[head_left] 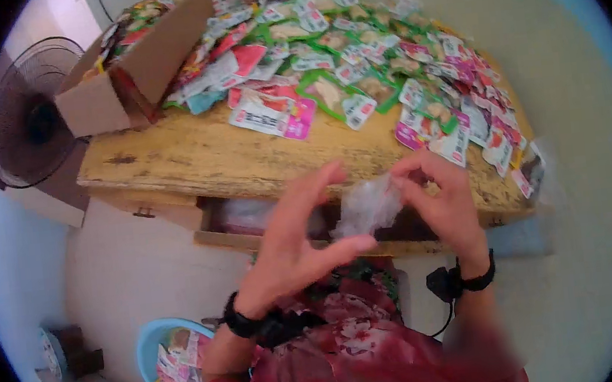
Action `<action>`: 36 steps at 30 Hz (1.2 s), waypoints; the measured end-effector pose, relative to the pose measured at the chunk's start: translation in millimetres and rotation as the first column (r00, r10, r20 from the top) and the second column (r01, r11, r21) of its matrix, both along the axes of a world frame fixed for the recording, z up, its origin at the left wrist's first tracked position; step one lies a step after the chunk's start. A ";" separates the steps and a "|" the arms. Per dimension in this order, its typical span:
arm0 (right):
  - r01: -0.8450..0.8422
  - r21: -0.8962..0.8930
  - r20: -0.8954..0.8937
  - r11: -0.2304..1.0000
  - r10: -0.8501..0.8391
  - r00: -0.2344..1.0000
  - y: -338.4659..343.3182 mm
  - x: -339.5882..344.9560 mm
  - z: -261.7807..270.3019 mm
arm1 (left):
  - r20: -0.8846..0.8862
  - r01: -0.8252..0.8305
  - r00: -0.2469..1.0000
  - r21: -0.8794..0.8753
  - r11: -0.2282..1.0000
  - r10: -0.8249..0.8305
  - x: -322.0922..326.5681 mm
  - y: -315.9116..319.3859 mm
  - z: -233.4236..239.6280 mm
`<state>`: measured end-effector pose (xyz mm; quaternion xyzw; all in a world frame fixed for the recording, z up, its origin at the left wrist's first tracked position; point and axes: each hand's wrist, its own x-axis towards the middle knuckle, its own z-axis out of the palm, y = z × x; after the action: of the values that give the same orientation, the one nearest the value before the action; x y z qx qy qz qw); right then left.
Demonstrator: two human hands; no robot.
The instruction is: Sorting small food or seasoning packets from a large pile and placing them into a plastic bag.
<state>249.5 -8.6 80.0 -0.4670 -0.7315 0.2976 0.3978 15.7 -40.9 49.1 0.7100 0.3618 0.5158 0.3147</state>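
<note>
My right hand (439, 195) pinches a crumpled clear plastic bag (371, 207) between thumb and fingertips, above the table's front edge. On the bag's other side my left hand (299, 236) is spread, thumb and fingers wide apart; its thumb tip is close to the bag's lower edge, and I cannot tell if it touches. Below the hands a drawer (228, 240) of the worn yellow wooden table (181, 156) stands pulled out, with clear plastic inside. Behind the hands lies a large heap of small printed food packets (329, 92), some green-edged, others red, white or pink.
An open cardboard box (165, 44) of packets stands at the table's back left, beside a black-caged fan (36, 115). A light-blue basin (147, 350) holding packets is at lower left. A black cable (448, 321) hangs by my right wrist.
</note>
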 end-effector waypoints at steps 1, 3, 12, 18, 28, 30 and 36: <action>0.022 -0.047 0.034 0.999 -0.020 0.999 -0.7 -6.1 -0.3 | 0.021 -0.035 0.999 -0.025 0.999 0.035 6.0 -4.0 1.1; 0.017 0.004 -0.008 1.000 -0.017 1.000 -1.5 -21.3 -3.1 | 0.030 -0.076 0.997 -0.045 0.996 0.077 4.2 -10.1 -0.5; 0.051 -0.217 -0.175 0.975 -0.090 0.980 5.3 -32.6 -12.6 | 0.400 -0.002 0.897 -0.423 0.906 0.189 -22.8 -5.2 -24.6; -0.225 -0.012 -0.173 0.974 0.219 0.960 -5.1 -37.9 -20.3 | 0.424 -0.105 0.842 -0.478 0.872 0.334 -5.3 -9.6 -9.4; -0.083 -0.326 -0.455 0.942 -0.079 0.887 -3.5 -20.5 -23.3 | 0.338 -0.184 0.885 -0.382 0.906 0.322 -35.6 2.8 -10.4; -0.075 -0.331 -0.526 0.941 -0.118 0.842 -3.1 -10.4 -29.5 | 0.359 -0.136 0.884 -0.411 0.901 0.297 -43.9 5.5 -9.2; -0.100 -0.363 -0.648 0.927 -0.174 0.741 -9.6 -4.4 -26.8 | 0.089 -0.375 0.909 -0.250 0.893 0.407 -46.7 9.7 -19.0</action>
<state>245.0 -18.2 53.2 -0.4104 -0.4592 0.5709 0.5430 -31.0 -31.2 30.1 0.5440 0.5312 0.5718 0.3081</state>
